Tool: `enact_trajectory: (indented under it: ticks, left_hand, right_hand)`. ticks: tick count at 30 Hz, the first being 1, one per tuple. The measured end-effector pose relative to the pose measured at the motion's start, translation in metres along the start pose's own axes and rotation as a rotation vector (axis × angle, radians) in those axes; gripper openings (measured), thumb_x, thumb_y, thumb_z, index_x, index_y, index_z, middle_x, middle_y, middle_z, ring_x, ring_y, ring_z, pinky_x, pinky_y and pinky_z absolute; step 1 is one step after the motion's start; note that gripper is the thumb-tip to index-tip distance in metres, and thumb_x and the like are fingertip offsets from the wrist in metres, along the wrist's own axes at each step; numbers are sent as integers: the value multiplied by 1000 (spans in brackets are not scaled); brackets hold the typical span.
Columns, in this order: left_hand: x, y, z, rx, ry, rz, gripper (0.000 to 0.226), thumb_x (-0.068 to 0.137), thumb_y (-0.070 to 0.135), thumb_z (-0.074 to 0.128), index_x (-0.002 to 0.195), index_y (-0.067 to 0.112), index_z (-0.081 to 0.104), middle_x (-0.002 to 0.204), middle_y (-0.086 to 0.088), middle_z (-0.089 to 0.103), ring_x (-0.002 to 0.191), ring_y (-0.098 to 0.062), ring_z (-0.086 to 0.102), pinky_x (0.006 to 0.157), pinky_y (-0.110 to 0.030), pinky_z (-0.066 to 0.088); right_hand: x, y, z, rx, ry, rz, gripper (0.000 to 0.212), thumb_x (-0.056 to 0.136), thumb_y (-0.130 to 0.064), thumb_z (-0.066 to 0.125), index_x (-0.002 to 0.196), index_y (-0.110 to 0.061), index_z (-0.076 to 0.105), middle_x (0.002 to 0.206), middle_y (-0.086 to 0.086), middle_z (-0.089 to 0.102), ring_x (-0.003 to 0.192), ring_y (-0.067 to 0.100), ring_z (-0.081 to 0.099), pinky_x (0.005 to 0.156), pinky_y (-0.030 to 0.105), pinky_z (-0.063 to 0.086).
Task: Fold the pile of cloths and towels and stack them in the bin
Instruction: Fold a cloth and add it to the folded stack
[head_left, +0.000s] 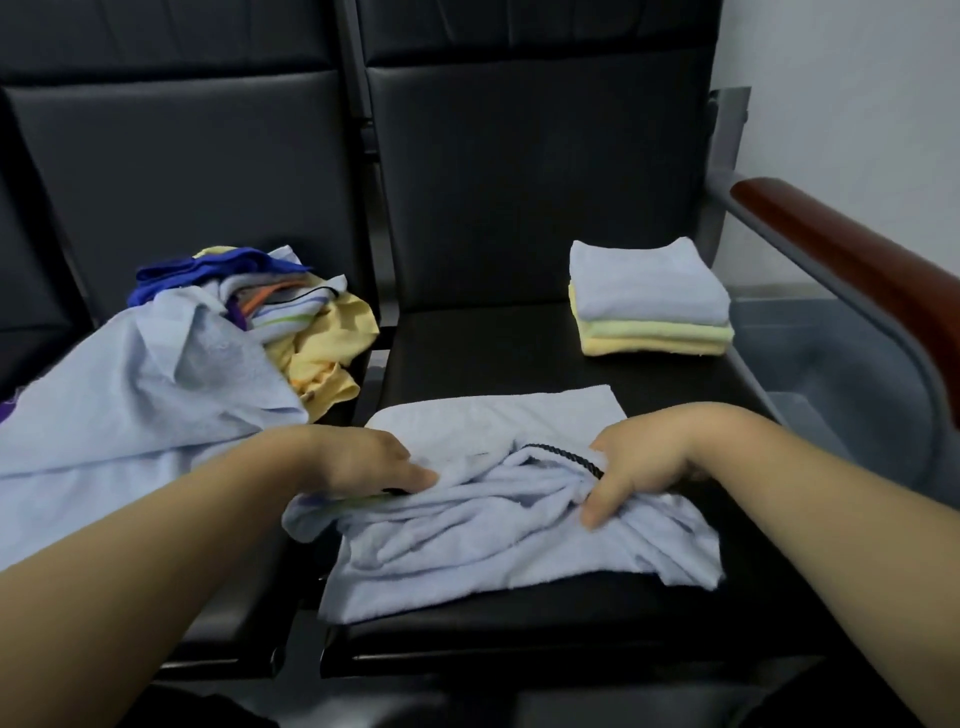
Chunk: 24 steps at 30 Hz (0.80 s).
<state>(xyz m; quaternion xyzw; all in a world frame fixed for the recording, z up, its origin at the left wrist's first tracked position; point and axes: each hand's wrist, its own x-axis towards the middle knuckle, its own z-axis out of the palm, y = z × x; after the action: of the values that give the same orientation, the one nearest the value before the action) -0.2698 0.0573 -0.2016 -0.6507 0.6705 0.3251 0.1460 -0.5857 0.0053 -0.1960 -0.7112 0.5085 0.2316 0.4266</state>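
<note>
**Pale blues, yellows, black**

Between left hand (363, 462) and right hand (639, 462): pale blue towel (493, 525), black braided cord (563, 456). Beyond the right hand, stack (649, 306): pale blue over pale green, yellow. Beside the left hand, pile (218, 338): pale blue, royal blue, yellow, multicoloured stripes. Black seat (519, 358).

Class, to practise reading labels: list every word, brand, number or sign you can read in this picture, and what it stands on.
None can be read. The light blue towel, the folded stack, the unfolded pile and the black seats show no print, tag or label in this view.
</note>
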Motion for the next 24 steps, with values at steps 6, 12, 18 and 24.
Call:
enact_trajectory:
  ticks: [6,12,18,24]
  left_hand:
    - [13,-12,2,0,212,76,46,87,62,62,74,19,54,73,6,53,72,-15,51,69,-34,40]
    - [22,-8,0,-36,352,110,32,96,43,61,76,18,64,74,3,63,76,-16,58,73,-34,48]
    - [33,-9,-3,-150,501,93,26,99,37,61,81,18,64,75,1,64,75,-17,59,69,-33,45]
    - [49,-14,-2,-159,618,60,26,101,32,57,78,19,59,74,0,62,74,-20,58,63,-33,41]
  right_hand:
    - [-6,0,-5,152,4,-43,60,67,-58,90,112,-22,75,108,-1,80,105,26,75,97,44,59]
    - [10,-3,-12,205,309,20,61,88,-80,56,83,-20,65,85,0,67,74,20,58,67,32,45]
    - [30,-2,-16,402,444,22,23,92,-34,73,95,-11,70,90,9,69,77,25,62,61,30,44]
    - [46,0,-24,681,544,-35,22,88,-5,70,98,-24,75,103,7,72,87,24,67,62,34,53]
